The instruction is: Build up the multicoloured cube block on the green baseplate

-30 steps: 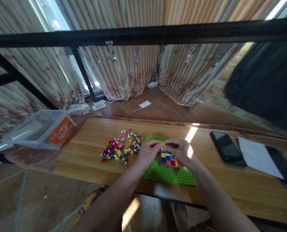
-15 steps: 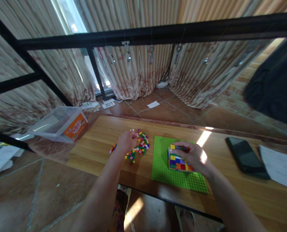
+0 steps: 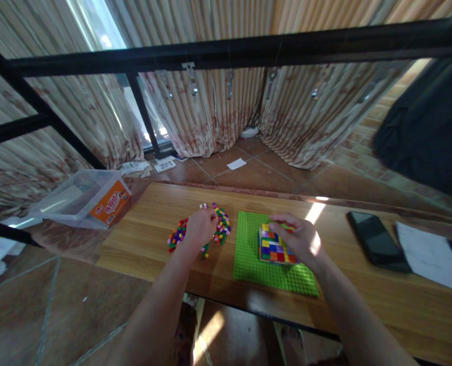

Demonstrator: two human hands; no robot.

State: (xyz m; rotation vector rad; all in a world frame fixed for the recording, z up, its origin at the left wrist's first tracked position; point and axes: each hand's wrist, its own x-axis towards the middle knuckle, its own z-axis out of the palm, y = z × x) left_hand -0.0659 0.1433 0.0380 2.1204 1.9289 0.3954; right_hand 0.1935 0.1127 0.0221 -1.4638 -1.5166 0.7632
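Observation:
A green studded baseplate lies on the wooden table. On it stands a block of small multicoloured bricks. My right hand rests against the block's right and far side, fingers curled over it. To the left lies a pile of loose small coloured bricks. My left hand is down on that pile with its fingers curled into the bricks; what they hold is hidden.
A clear plastic box with an orange label sits at the table's left end. A black phone and a white paper lie on the right. A black metal rail crosses overhead, curtains behind.
My left hand left the block on the baseplate and went left to the loose bricks, where it sits now. My right hand stayed on the block. The view shifted slightly.

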